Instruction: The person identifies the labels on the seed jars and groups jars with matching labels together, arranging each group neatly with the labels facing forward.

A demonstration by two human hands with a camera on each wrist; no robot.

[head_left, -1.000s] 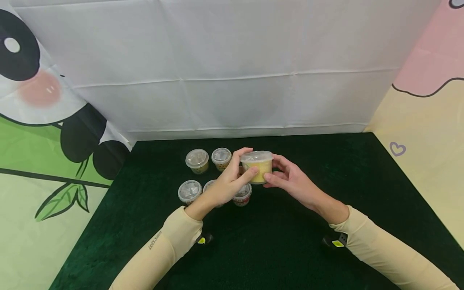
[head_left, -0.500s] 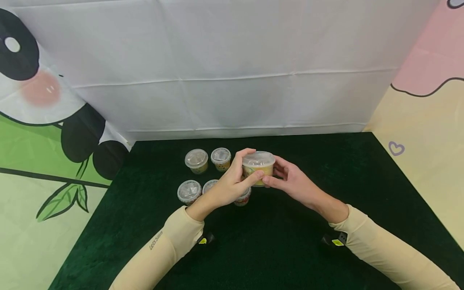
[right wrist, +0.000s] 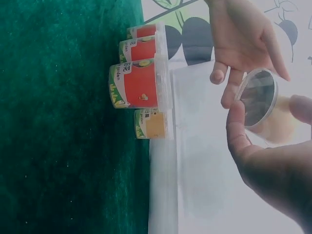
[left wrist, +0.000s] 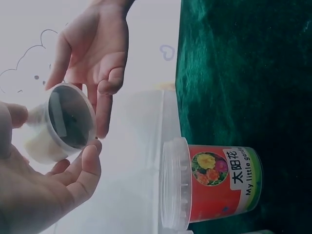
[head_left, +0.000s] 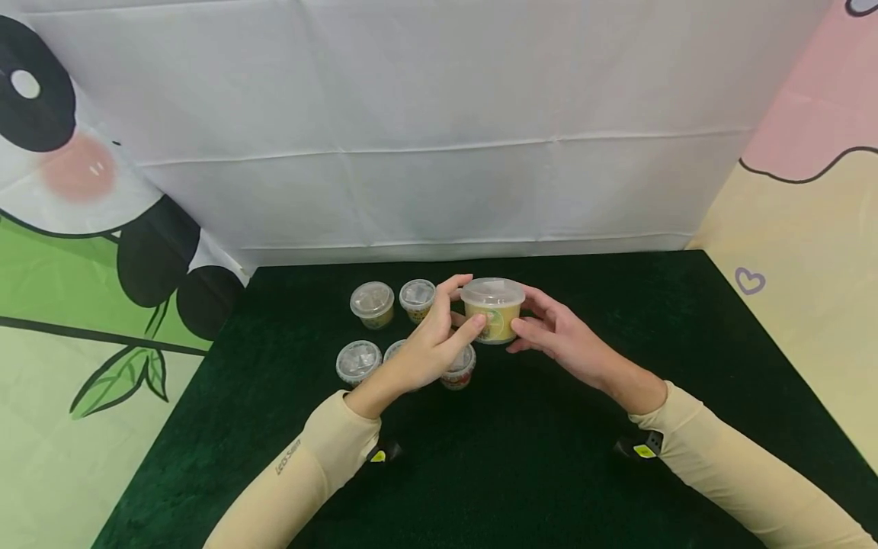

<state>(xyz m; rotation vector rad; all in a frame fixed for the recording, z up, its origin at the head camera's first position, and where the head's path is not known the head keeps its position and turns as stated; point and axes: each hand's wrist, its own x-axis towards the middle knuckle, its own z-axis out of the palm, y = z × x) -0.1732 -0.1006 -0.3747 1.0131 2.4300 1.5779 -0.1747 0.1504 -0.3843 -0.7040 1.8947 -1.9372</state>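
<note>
Both hands hold a clear-lidded plastic planting cup (head_left: 495,314) with a yellow label, raised over the table. My left hand (head_left: 432,343) grips its left side, thumb across the front and fingers behind. My right hand (head_left: 569,343) holds the right side between thumb and fingers. Seen from below in the left wrist view, the cup (left wrist: 73,119) shows dark contents through its base. A red-labelled cup (left wrist: 214,183) reading "My little garden" stands on the table nearby. In the head view, my left hand and wrist partly cover the front-row cups.
Several lidded cups stand in two rows on the dark green cloth (head_left: 549,457): a back-left cup (head_left: 373,305), its neighbour (head_left: 418,297), a front-left cup (head_left: 359,362) and a front-right cup (head_left: 458,370). A white cloth backdrop (head_left: 439,152) rises behind the table.
The held cup first tilts its lid toward the camera and dips, then comes back more upright, slightly higher and to the right, label facing forward. Both hands move with it; the standing cups stay put.
</note>
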